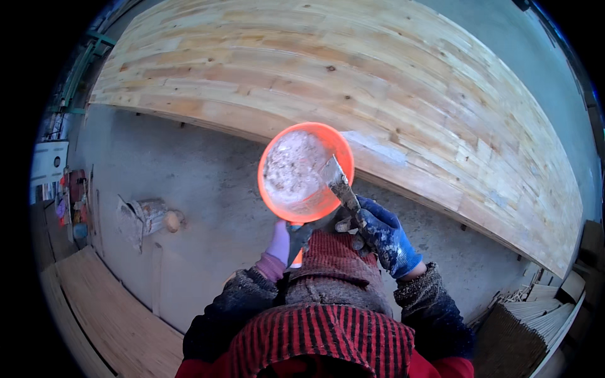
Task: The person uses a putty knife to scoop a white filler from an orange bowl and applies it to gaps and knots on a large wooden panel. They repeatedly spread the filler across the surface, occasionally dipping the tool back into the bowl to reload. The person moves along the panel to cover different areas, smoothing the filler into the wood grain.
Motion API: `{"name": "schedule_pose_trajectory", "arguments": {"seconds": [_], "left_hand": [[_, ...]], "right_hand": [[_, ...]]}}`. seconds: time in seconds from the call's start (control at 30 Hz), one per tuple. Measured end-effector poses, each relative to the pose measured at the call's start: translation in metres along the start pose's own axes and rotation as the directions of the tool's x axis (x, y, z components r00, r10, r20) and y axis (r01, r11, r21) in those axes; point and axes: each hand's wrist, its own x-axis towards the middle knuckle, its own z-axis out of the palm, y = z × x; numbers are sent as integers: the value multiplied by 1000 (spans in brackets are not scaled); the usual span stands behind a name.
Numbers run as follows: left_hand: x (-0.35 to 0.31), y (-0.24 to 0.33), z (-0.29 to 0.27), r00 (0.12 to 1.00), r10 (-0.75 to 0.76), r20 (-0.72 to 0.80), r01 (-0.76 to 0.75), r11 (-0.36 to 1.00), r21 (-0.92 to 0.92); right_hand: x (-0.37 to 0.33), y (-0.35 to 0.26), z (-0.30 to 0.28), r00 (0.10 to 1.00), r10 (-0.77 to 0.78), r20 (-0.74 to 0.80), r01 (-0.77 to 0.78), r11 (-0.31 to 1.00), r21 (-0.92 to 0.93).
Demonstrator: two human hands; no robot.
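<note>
An orange plastic dipper (345, 154) is held up in front of me, its handle gripped in my left hand (281, 240), which wears a lilac and dark glove. Pale, lumpy paste (293, 165) covers the inside of the dipper. My right hand (386, 238), in a stained blue glove, is closed around a putty knife (340, 188). The knife's crusted blade overlaps the right side of the dipper's opening; whether it touches the rim I cannot tell. Just beyond the dipper lies a large wooden panel (265, 69) with a whitish smear (378, 148) near its front edge.
A toppled whitish bucket-like thing (151, 216) lies on the grey floor (208, 183) to the left. Wooden boards (120, 315) sit at lower left. Stacked thin strips (520, 327) stand at lower right. Assorted items (77, 201) hang or lean at far left.
</note>
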Motion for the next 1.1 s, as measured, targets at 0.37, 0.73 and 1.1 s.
{"name": "schedule_pose_trajectory", "arguments": {"seconds": [0.37, 0.73, 1.1], "left_hand": [[2, -7, 9, 986, 114, 119, -107, 992, -62], [-11, 8, 23, 987, 88, 133, -94, 995, 39], [-5, -5, 12, 990, -103, 93, 120, 970, -213]], "right_hand": [[38, 27, 28, 984, 169, 49, -176, 958, 225], [33, 33, 32, 994, 95, 58, -111, 873, 474], [20, 12, -9, 991, 49, -127, 22, 862, 507]]}}
